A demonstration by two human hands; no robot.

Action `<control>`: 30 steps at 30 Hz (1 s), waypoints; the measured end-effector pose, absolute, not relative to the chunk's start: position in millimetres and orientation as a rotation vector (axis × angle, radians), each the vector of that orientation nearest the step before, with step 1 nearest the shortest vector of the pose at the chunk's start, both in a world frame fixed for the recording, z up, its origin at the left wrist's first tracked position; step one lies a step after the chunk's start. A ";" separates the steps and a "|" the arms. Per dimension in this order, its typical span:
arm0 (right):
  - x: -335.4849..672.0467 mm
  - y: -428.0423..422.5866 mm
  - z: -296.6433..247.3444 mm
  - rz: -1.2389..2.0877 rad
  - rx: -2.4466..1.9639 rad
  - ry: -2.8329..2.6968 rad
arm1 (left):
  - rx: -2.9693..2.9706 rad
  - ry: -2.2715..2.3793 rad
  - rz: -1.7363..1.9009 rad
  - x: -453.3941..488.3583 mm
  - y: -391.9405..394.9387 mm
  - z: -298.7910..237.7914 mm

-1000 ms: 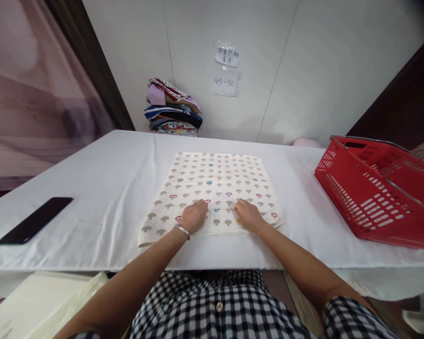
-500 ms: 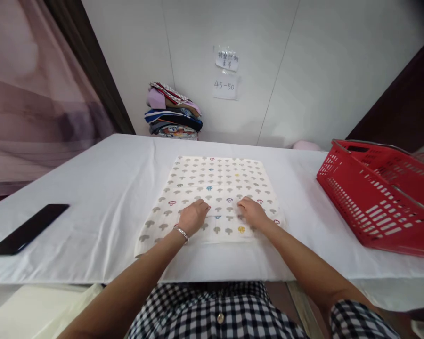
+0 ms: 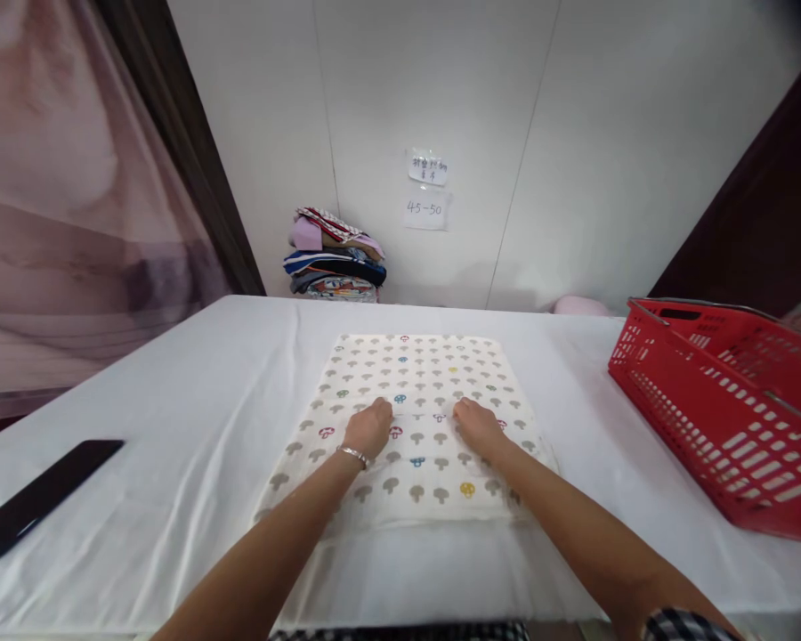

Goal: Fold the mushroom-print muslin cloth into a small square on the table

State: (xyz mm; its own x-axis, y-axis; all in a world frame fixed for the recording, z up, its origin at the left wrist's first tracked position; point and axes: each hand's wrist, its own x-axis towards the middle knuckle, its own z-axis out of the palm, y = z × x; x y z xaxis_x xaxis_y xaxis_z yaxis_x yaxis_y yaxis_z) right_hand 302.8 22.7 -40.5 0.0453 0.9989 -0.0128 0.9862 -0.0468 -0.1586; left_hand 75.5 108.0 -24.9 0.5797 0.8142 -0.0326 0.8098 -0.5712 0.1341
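A cream cloth (image 3: 414,374) printed with small mushrooms lies flat on the white table (image 3: 193,401), folded to a rough square. Both my hands rest on its middle. My left hand (image 3: 368,427), with a silver bracelet at the wrist, has its fingers curled down against the fabric. My right hand (image 3: 477,425) lies a short way to its right, fingers likewise bent and pressing on the cloth. Neither hand lifts any fabric.
A red plastic basket (image 3: 727,418) stands at the right of the table. A dark phone (image 3: 36,499) lies near the left front edge. A pile of folded clothes (image 3: 334,258) sits at the back by the wall, under two paper notes (image 3: 427,191).
Both hands have slid away from me, from the cloth's near edge to its middle. The camera has tilted up, so the table sits lower in view.
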 end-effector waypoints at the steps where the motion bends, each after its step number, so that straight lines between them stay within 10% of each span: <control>1: 304.0 23.5 -40.5 0.209 -2.181 -2.078 | 2.652 1.367 0.047 74.6 109.9 -24.6; 30: 364.3 165.2 -42.6 0.392 -1.991 -2.091 | 2.574 1.548 0.057 79.7 280.2 -45.1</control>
